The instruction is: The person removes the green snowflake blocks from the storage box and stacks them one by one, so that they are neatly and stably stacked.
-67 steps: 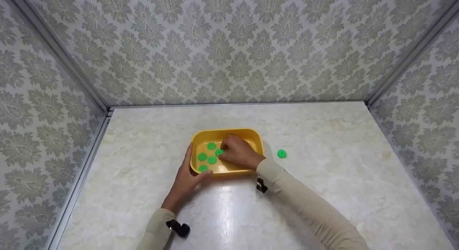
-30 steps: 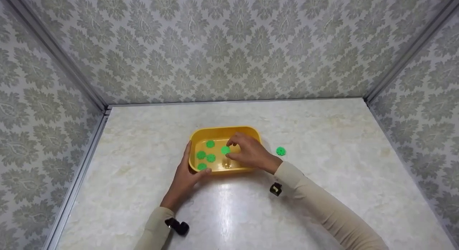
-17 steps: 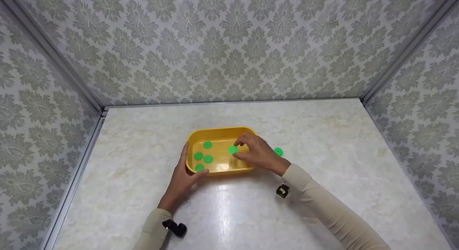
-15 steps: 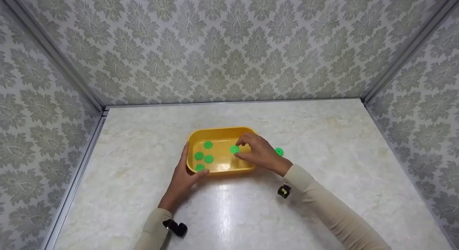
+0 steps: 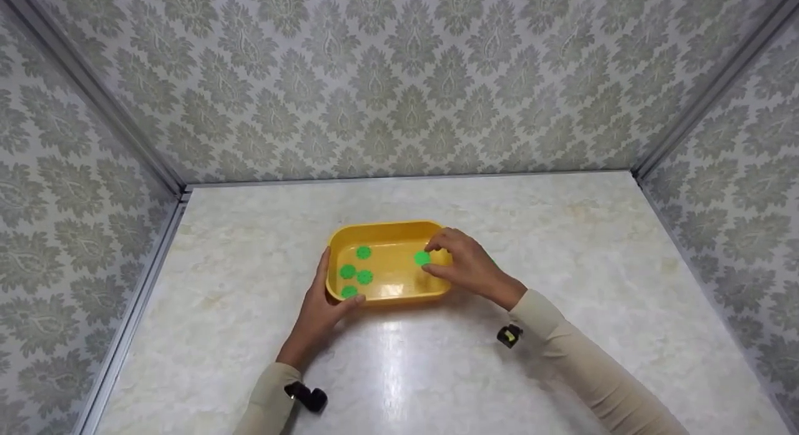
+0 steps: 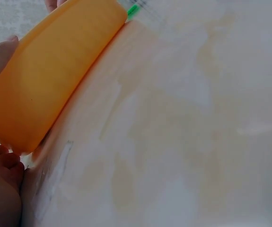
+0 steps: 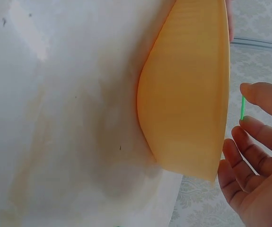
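A yellow rectangular plastic tub (image 5: 388, 233) sits on the table. My left hand (image 5: 319, 313) grips its left end, thumb over the front rim; the left wrist view shows that thumb (image 6: 1, 56) against the tub's wall. Several notched green plastic discs (image 5: 364, 277) lie on the tub's floor toward the left. Over the tub's right end, my right hand (image 5: 472, 268) pinches one green disc (image 5: 422, 258) between thumb and forefinger. The right wrist view shows this disc (image 7: 242, 108) edge-on, above rim level. Another green disc (image 5: 494, 261) rests on the table, almost hidden behind my right hand.
The tub stands mid-table on a pale marbled tabletop (image 5: 249, 248). Patterned walls (image 5: 399, 79) close off the back and both sides. Each sleeve carries a small black wrist device (image 5: 306, 397).
My right hand has lifted a green disc from the tub's floor and carried it rightward over the tub. It now covers most of the disc on the table. My left hand keeps its grip.
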